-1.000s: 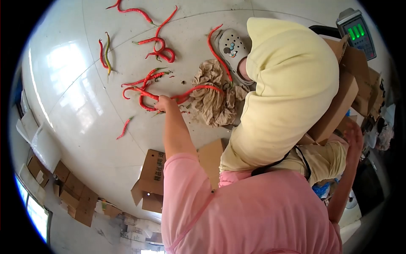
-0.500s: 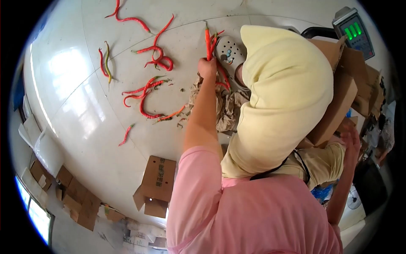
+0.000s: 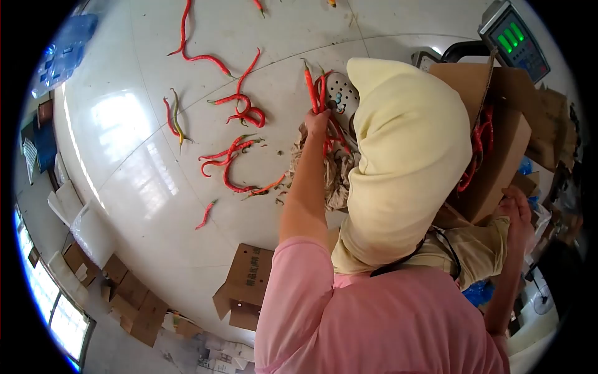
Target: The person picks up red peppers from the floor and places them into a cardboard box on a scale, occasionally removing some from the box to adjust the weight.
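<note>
My left hand (image 3: 317, 121) is closed round several long red peppers (image 3: 315, 90), beside a light clog with holes (image 3: 341, 90). Crumpled brown paper (image 3: 337, 181) lies under that wrist, with more red peppers over it. At the right, my right hand (image 3: 516, 206) rests by the lower edge of an open cardboard box (image 3: 507, 162); its fingers are partly bent and small in view. Red peppers (image 3: 479, 146) show inside the box. On the floor to the left lie groups of curled red peppers (image 3: 248, 115) and a yellow-green one (image 3: 176, 115).
A scale with a lit green display (image 3: 512, 38) stands at the upper right. Another open carton (image 3: 249, 274) is on the floor at the lower middle. Flattened cardboard (image 3: 140, 302) lies at the lower left, and blue plastic bottles (image 3: 65, 53) are at the upper left.
The view has shifted, so the floor peppers appear lower and further right. More peppers show in my left hand, and red peppers in the box are now visible.
</note>
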A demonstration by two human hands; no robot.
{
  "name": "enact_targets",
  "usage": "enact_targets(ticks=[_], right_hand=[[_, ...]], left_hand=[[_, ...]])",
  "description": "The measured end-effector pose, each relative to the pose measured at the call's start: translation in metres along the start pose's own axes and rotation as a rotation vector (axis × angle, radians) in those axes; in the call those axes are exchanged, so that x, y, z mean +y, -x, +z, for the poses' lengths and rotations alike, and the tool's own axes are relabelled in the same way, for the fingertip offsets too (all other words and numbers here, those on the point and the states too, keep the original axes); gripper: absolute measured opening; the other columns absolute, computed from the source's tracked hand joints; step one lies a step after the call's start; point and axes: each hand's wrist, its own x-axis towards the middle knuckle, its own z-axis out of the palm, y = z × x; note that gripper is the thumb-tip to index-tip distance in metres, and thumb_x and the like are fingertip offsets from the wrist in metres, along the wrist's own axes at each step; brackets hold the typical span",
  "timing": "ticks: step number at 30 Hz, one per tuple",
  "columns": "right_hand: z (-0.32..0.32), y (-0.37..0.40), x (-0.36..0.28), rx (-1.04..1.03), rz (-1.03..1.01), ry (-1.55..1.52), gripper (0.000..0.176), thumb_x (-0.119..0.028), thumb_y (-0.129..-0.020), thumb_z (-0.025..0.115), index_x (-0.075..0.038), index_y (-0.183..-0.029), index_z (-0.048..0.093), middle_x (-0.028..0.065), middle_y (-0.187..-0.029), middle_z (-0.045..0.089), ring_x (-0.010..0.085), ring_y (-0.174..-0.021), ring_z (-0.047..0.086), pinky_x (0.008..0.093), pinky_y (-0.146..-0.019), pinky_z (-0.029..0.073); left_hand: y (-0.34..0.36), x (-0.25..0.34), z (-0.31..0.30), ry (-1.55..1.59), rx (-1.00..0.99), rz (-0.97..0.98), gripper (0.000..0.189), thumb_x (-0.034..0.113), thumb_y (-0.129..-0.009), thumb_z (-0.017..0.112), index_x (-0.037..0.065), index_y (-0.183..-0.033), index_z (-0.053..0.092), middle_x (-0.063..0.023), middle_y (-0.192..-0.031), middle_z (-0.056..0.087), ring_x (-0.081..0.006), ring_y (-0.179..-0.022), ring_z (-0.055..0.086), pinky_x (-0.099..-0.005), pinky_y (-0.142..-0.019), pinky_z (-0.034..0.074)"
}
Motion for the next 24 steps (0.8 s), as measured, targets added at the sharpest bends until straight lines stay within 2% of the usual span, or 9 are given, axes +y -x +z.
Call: enact_targets(ticks=[3,5,7,10,14,17,20,23,24], right_hand=[[-0.017,-0.001,0.015,-0.008,-0.074,-0.061,0.029,-0.018,-0.092,0.049,-0.004,-0.117,0.053,0.0033,-0.105,0.058,0.0115,-0.085,0.053,0.0252,-0.079,0.042],[-0.022,-0.001,0.026,-0.012,-0.123,-0.112,0.028,-0.018,-0.092,0.05,-0.005,-0.116,0.054,0.0027,-0.105,0.058,0.0114,-0.085,0.053,0.0247,-0.079,0.042],[-0.025,0.002,0.032,-0.027,-0.163,-0.176,0.027,-0.017,-0.091,0.05,-0.005,-0.115,0.054,0.0021,-0.105,0.058,0.0113,-0.085,0.053,0.024,-0.078,0.042],[-0.015,0.015,0.016,-0.002,-0.252,-0.134,0.026,-0.015,-0.092,0.049,-0.004,-0.114,0.055,0.0037,-0.108,0.057,0.0117,-0.089,0.054,0.0245,-0.079,0.042],[0.008,0.055,-0.049,0.185,-0.875,0.275,0.027,-0.01,-0.089,0.049,-0.001,-0.115,0.052,0.0117,-0.119,0.051,0.0211,-0.106,0.052,0.0309,-0.088,0.041],[0.006,0.09,-0.099,0.394,-1.35,0.526,0.035,-0.008,-0.084,0.053,-0.002,-0.118,0.05,0.0135,-0.122,0.05,0.027,-0.11,0.05,0.0332,-0.089,0.04],[-0.01,0.113,-0.11,0.411,-1.312,0.822,0.045,-0.006,-0.08,0.057,-0.002,-0.123,0.046,0.0153,-0.118,0.052,0.0275,-0.105,0.053,0.0331,-0.087,0.042],[-0.024,0.107,-0.069,-0.116,-0.554,0.213,0.046,-0.004,-0.08,0.055,-0.002,-0.125,0.045,0.0156,-0.11,0.057,0.0229,-0.099,0.056,0.0318,-0.086,0.044],[-0.021,0.096,-0.044,-0.048,-0.608,0.017,0.044,-0.006,-0.083,0.053,-0.002,-0.127,0.043,0.0123,-0.092,0.061,0.015,-0.077,0.059,0.0255,-0.069,0.047]], left_hand=[[0.024,0.049,-0.009,0.117,0.115,0.139,0.009,0.006,-0.073,0.065,0.004,-0.079,0.059,0.0013,-0.064,0.053,-0.0079,-0.049,0.04,-0.0272,-0.045,0.032],[0.069,0.12,-0.025,0.26,0.192,0.458,0.007,0.007,-0.078,0.064,0.007,-0.076,0.057,0.0047,-0.06,0.048,-0.0047,-0.049,0.037,-0.0219,-0.044,0.028],[0.096,0.179,-0.057,0.127,0.23,0.785,0.005,0.007,-0.081,0.062,0.007,-0.078,0.057,0.0047,-0.061,0.047,-0.0032,-0.05,0.038,-0.0198,-0.044,0.029],[0.2,0.282,-0.073,-0.393,0.303,0.822,0.016,0.01,-0.081,0.062,-0.001,-0.093,0.059,-0.0001,-0.068,0.054,-0.0072,-0.058,0.044,-0.0233,-0.053,0.037],[0.316,0.338,-0.033,-0.961,0.27,1.32,0.021,0.006,-0.08,0.057,0.008,-0.101,0.06,-0.0114,-0.088,0.062,-0.0304,-0.073,0.058,-0.0334,-0.064,0.047],[0.375,0.324,0.03,-0.884,-0.166,1.662,0.032,0.0,-0.068,0.052,0.01,-0.097,0.061,-0.0081,-0.086,0.062,-0.0274,-0.077,0.059,-0.0358,-0.064,0.048],[0.437,0.284,0.088,-1.15,-0.565,1.831,0.019,0.008,-0.07,0.053,0.007,-0.088,0.059,-0.0061,-0.078,0.059,-0.0265,-0.076,0.057,-0.0368,-0.062,0.046],[0.458,0.25,0.123,-1.186,-0.795,1.905,0.024,0.009,-0.07,0.055,0.006,-0.094,0.058,-0.0074,-0.088,0.058,-0.0257,-0.088,0.055,-0.0423,-0.076,0.043],[0.46,0.244,0.127,-1.117,-0.836,1.955,0.027,0.01,-0.07,0.056,0.006,-0.096,0.057,-0.0083,-0.093,0.058,-0.0256,-0.092,0.054,-0.0443,-0.081,0.042]])
